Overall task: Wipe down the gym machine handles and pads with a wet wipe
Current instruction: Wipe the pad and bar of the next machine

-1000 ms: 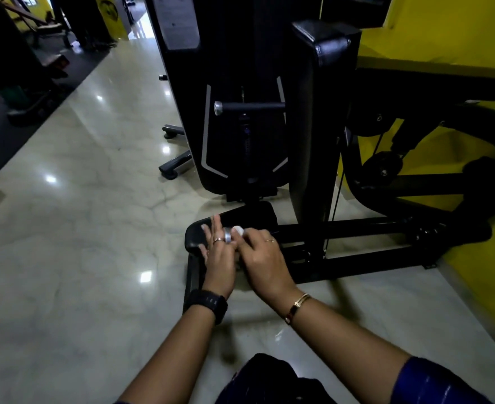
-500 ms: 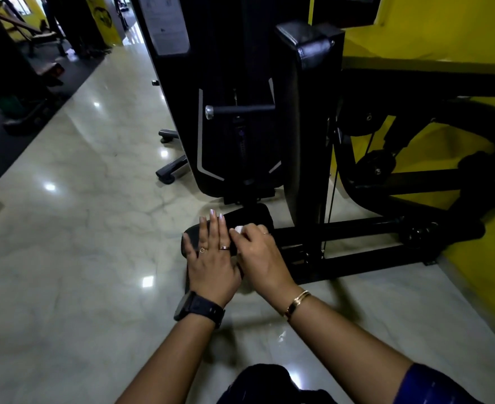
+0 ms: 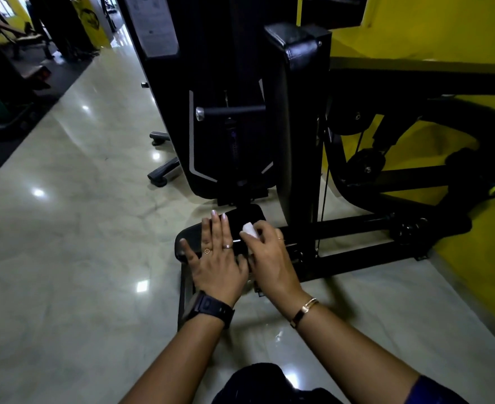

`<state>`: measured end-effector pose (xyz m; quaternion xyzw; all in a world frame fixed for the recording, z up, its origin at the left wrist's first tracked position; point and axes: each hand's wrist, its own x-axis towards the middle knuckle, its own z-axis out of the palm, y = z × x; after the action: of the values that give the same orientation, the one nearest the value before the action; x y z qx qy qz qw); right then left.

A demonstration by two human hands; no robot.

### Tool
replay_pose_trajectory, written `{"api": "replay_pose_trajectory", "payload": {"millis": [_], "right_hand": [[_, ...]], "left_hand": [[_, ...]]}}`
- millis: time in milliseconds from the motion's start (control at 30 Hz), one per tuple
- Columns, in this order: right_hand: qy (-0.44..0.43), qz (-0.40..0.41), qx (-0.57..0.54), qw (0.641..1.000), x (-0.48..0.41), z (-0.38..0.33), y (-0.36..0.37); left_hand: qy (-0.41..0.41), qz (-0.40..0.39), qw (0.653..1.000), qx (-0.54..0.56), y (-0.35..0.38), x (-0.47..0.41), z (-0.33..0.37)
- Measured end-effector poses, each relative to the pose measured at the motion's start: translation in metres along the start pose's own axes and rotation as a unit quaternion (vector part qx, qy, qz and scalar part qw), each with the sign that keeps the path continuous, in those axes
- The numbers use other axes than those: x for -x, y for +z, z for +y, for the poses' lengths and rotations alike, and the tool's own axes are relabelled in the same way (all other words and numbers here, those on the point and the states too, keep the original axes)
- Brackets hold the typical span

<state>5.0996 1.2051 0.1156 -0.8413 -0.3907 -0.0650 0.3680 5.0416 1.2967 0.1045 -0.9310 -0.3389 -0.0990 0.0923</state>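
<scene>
A low black seat pad point(image 3: 246, 218) of the gym machine sits near the floor, in front of me. My left hand point(image 3: 215, 258) lies flat on the pad with straight, spread fingers. My right hand point(image 3: 269, 258) is beside it, fingers curled round a small white wet wipe point(image 3: 249, 228) that pokes out at the fingertips and touches the pad. A tall black back pad point(image 3: 292, 118) stands upright behind the seat. A black handle bar with a silver end cap point(image 3: 201, 113) sticks out to the left of the back pad.
The machine's black frame bars point(image 3: 357, 237) run right along the floor toward a yellow wall point(image 3: 444, 30). The weight-stack housing point(image 3: 217, 83) rises behind the seat. Glossy marble floor point(image 3: 80, 228) spreads left. Other equipment point(image 3: 21, 68) stands far left. My dark knee point(image 3: 257, 383) is at the bottom.
My left hand has gone from fingers bunched near the wipe to lying flat and spread on the seat pad. The right hand with the wipe has shifted slightly forward on the pad.
</scene>
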Motion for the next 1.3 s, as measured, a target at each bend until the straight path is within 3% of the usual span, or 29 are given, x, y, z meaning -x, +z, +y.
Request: {"api": "replay_pose_trajectory", "payload": {"millis": [233, 300, 433, 500, 600, 733, 900, 1133, 1300], "right_hand": [[0.133, 0.121, 0.048, 0.982, -0.006, 0.059, -0.037], [0.120, 0.126, 0.035, 0.984, -0.007, 0.057, -0.034], [0.009, 0.082, 0.021, 0.996, -0.001, 0.028, -0.011], [0.056, 0.090, -0.060, 0.993, 0.000, 0.019, -0.015], [0.198, 0.075, -0.239, 0.947, -0.004, 0.023, -0.027], [0.303, 0.065, -0.387, 0.869, -0.010, 0.032, -0.036], [0.302, 0.017, -0.465, 0.832, -0.006, 0.029, -0.041], [0.278, 0.005, -0.508, 0.815, -0.008, 0.025, -0.045], [0.279, 0.035, -0.538, 0.795, -0.010, 0.025, -0.050]], "left_hand": [[0.011, -0.016, 1.000, 0.009, -0.004, 0.000, 0.007], [0.009, -0.022, 1.000, 0.013, -0.007, -0.001, 0.013], [0.031, -0.046, 0.998, 0.025, -0.009, -0.002, 0.024], [0.040, -0.060, 0.997, 0.032, -0.011, -0.003, 0.025], [0.048, -0.059, 0.996, 0.042, -0.016, -0.001, 0.021], [0.042, -0.068, 0.993, 0.089, -0.024, -0.002, 0.021], [0.045, -0.064, 0.976, 0.202, -0.032, -0.005, 0.023], [0.050, -0.042, 0.950, 0.305, -0.047, -0.014, 0.032], [0.020, -0.028, 0.895, 0.446, -0.052, -0.017, 0.035]]}}
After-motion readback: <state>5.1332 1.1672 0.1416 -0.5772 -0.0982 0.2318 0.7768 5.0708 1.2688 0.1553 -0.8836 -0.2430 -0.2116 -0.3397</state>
